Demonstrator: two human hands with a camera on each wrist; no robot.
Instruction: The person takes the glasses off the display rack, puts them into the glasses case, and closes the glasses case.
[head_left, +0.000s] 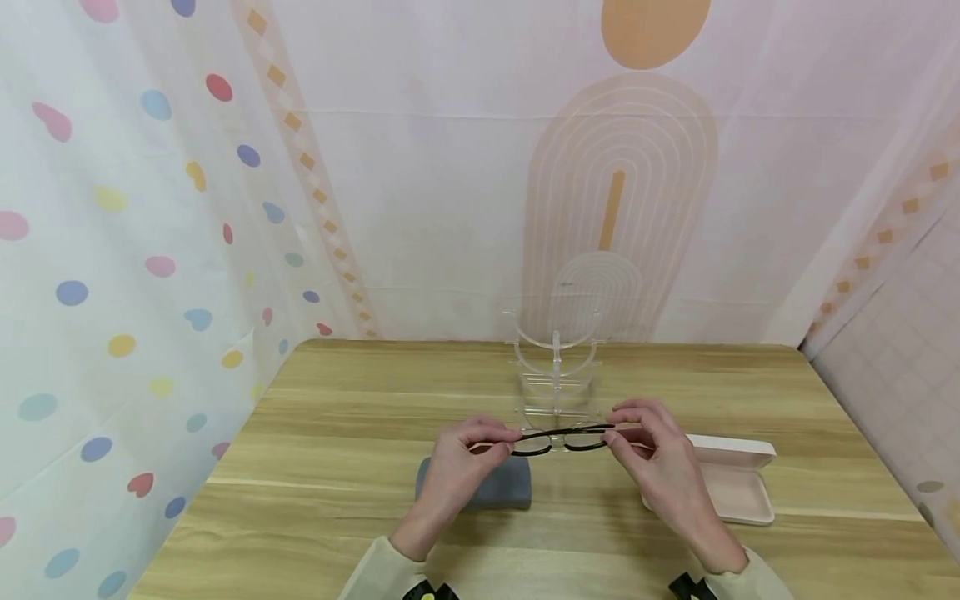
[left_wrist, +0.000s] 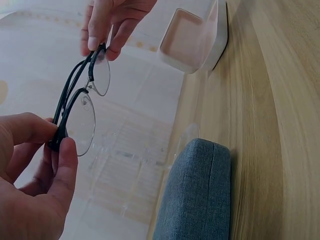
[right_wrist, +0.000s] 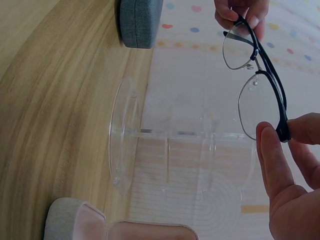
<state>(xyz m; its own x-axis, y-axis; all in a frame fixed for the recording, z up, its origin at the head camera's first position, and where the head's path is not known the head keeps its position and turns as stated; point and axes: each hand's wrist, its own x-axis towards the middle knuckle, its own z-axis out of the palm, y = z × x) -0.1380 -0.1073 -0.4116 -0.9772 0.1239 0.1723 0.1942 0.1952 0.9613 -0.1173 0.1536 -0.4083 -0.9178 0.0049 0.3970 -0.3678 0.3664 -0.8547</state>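
Observation:
A pair of glasses with a dark upper frame, thin metal lower rims and clear lenses is held up between both hands. My left hand pinches one end of the frame between thumb and fingers. At the other end, my right hand grips the hinge corner, as the right wrist view also shows. The temples look folded behind the lenses. Below the left hand lies a closed blue-grey glasses case, partly covered by that hand. Beside the right hand sits an open case with a pale pink lining.
A clear acrylic glasses stand with several tiers rises behind the glasses, near the back of the wooden table. Patterned curtains hang along the back and left side of the table.

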